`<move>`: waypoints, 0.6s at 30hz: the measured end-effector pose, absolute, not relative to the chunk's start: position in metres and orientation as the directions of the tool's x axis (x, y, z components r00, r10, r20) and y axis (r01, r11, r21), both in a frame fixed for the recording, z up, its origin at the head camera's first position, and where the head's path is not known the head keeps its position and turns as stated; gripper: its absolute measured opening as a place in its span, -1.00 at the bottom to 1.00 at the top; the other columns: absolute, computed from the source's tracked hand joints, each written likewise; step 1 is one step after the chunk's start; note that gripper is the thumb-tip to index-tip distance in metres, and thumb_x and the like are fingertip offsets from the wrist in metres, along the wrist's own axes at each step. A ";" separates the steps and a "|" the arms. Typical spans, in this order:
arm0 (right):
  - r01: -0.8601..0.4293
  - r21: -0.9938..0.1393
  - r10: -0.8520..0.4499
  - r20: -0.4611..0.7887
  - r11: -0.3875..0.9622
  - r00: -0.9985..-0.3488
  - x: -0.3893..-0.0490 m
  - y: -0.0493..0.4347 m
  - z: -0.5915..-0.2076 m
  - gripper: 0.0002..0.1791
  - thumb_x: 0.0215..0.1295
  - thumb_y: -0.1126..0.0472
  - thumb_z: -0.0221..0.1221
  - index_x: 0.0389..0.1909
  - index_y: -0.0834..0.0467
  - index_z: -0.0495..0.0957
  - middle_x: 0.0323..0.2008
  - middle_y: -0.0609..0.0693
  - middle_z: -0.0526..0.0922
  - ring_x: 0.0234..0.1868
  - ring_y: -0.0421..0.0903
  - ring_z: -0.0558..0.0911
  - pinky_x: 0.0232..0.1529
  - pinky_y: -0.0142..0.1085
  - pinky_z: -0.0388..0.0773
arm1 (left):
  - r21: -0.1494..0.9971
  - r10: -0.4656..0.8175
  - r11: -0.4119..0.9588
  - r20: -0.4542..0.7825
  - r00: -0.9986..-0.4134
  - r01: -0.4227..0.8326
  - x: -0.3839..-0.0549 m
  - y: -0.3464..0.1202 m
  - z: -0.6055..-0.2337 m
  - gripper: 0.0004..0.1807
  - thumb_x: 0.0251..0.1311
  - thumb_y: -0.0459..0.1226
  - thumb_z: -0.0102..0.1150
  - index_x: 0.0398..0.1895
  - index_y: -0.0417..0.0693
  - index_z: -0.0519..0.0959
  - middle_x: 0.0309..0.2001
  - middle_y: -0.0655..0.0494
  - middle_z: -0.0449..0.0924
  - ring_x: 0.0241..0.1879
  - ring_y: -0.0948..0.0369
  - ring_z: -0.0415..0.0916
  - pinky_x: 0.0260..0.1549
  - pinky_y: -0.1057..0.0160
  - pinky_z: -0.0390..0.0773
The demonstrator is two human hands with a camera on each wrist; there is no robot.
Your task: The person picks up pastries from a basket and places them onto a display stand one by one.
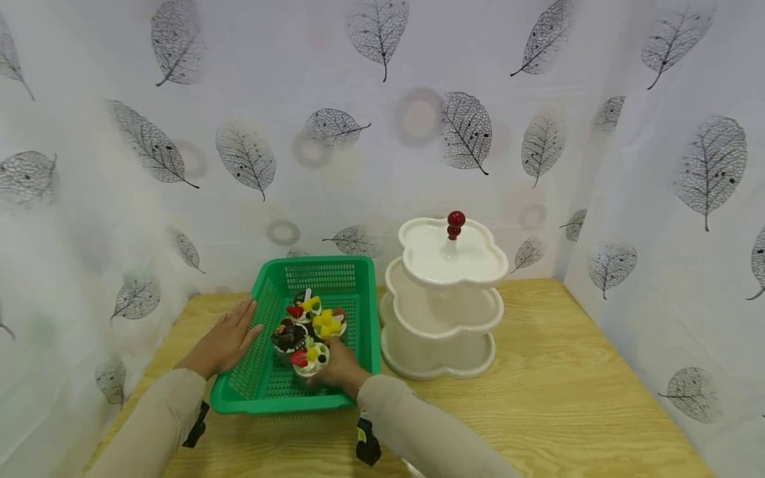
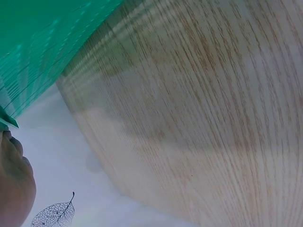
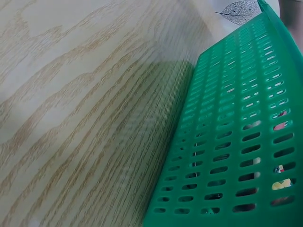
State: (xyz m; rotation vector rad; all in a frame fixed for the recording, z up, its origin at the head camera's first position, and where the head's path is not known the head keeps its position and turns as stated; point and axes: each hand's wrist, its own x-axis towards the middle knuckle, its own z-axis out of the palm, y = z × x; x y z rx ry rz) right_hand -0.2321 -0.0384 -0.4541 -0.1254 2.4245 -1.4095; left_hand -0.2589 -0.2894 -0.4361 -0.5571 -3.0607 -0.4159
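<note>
A wooden table [image 1: 568, 378] carries a green basket [image 1: 281, 405] and white tiered stand [image 1: 442, 309].

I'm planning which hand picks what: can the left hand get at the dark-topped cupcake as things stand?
Probably yes: the left hand is at the left rim of the green basket, so it need only clear that; nothing covers the dark-topped cupcake from above.

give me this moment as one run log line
left hand: on green plastic basket, left rim | right hand: gripping front fruit-topped cupcake inside basket | three-tier white stand: right of basket
</note>
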 end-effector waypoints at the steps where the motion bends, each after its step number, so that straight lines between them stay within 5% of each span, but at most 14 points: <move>1: 0.086 -0.858 -0.246 -0.239 0.506 -0.939 -0.232 -0.038 -0.454 -0.20 -0.17 0.33 0.53 0.15 0.21 0.38 0.03 0.18 0.53 0.06 0.15 0.52 0.07 0.03 0.50 | 0.257 0.345 0.902 0.049 -0.937 0.346 -0.259 -0.289 -0.436 -0.27 0.52 -0.01 -0.36 0.45 -0.46 -0.08 0.47 -0.39 -0.18 0.43 -0.30 -0.21 0.35 -0.29 -0.16; 18: -0.021 -0.856 -0.303 -0.160 0.517 -0.940 -0.231 -0.034 -0.454 -0.26 -0.17 0.19 0.54 0.10 0.16 0.44 -0.07 0.06 0.56 -0.07 0.01 0.56 -0.07 -0.07 0.56 | 0.264 0.349 0.897 0.072 -0.935 0.355 -0.259 -0.289 -0.438 -0.32 0.52 -0.09 -0.29 0.45 -0.44 -0.06 0.46 -0.39 -0.15 0.42 -0.32 -0.19 0.33 -0.32 -0.14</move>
